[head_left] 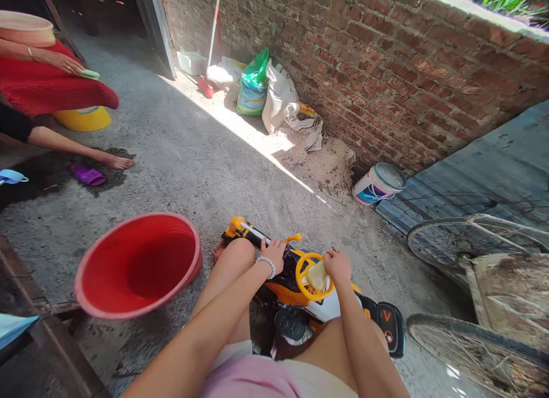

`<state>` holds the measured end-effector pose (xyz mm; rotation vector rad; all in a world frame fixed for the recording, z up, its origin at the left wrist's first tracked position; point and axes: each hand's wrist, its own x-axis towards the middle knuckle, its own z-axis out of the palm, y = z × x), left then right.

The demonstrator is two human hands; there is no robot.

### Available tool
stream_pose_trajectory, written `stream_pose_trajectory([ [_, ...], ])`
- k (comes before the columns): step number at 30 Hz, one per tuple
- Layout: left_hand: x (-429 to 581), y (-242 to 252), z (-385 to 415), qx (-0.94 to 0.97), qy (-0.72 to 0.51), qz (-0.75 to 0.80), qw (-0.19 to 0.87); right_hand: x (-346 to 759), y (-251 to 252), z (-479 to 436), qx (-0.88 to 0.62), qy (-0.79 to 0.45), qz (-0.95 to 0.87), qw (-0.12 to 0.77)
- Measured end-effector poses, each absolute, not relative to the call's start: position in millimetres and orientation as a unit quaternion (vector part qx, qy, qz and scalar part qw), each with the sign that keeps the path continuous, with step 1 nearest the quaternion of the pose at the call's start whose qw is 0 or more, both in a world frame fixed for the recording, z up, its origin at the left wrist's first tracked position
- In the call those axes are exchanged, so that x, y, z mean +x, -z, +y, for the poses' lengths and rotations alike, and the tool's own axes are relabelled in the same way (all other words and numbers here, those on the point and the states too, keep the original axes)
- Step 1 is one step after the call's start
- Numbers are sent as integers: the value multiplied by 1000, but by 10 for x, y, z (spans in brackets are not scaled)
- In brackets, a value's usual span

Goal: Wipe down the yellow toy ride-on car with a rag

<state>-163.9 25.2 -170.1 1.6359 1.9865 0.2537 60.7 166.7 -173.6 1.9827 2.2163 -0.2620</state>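
A yellow, black and orange ride-on toy (285, 295) stands on the floor between my legs, with an arm-like bar at its front. My left hand (273, 257), with a beaded bracelet at the wrist, is closed over the black part of that bar. My right hand (337, 265) is closed at the right side of the yellow steering wheel (301, 278). A beige cloth (318, 276) lies bunched over the wheel's middle, and my right fingers grip it. The toy's black seat back (391, 328) shows beyond my right forearm.
A large red tub (137, 266) stands at my left. Another person's hand (60, 60) holds a pale green item. Sacks (278, 98) and a paint bucket (380, 183) stand along the brick wall (364, 60). A wheeled cart (506, 283) is at the right.
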Motion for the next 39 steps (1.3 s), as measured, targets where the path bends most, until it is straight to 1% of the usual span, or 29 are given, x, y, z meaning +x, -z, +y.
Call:
stream_pose_trajectory([
  [4, -1632, 1789, 248, 605, -115, 743, 264, 503, 1828, 1587, 717, 161, 677, -41],
  [6, -1623, 1823, 255, 602, -119, 745, 261, 358, 1854, 1425, 715, 145, 681, -72],
  [7, -1620, 1832, 260, 600, -118, 747, 262, 288, 1856, 1331, 698, 124, 702, -73],
  [9, -1619, 1842, 271, 598, -113, 749, 263, 185, 1831, 1148, 643, 101, 757, -46],
  [12, -1626, 1858, 283, 599, -107, 749, 262, 139, 1742, 932, 565, 103, 819, 9],
  [14, -1631, 1879, 290, 600, -107, 750, 257, 149, 1684, 810, 530, 97, 842, 29],
  [19, -1634, 1922, 301, 602, -113, 750, 252, 234, 1669, 491, 510, 91, 854, 53],
  [23, -1638, 1916, 299, 601, -108, 751, 251, 473, 1728, 333, 494, 104, 862, 47],
  [27, -1646, 1917, 297, 604, -105, 749, 253, 877, 1755, 372, 487, 108, 866, 39],
  [32, -1646, 1915, 296, 606, -107, 746, 254, 1292, 1678, 678, 546, 41, 836, 45],
  [35, -1637, 1891, 303, 602, -101, 750, 254, 1264, 1587, 878, 550, 3, 835, 4],
  [37, -1631, 1873, 310, 600, -98, 751, 257, 1100, 1548, 972, 537, -1, 843, -25],
  [39, -1627, 1858, 315, 601, -96, 749, 262, 855, 1544, 1028, 508, 15, 861, -18],
])
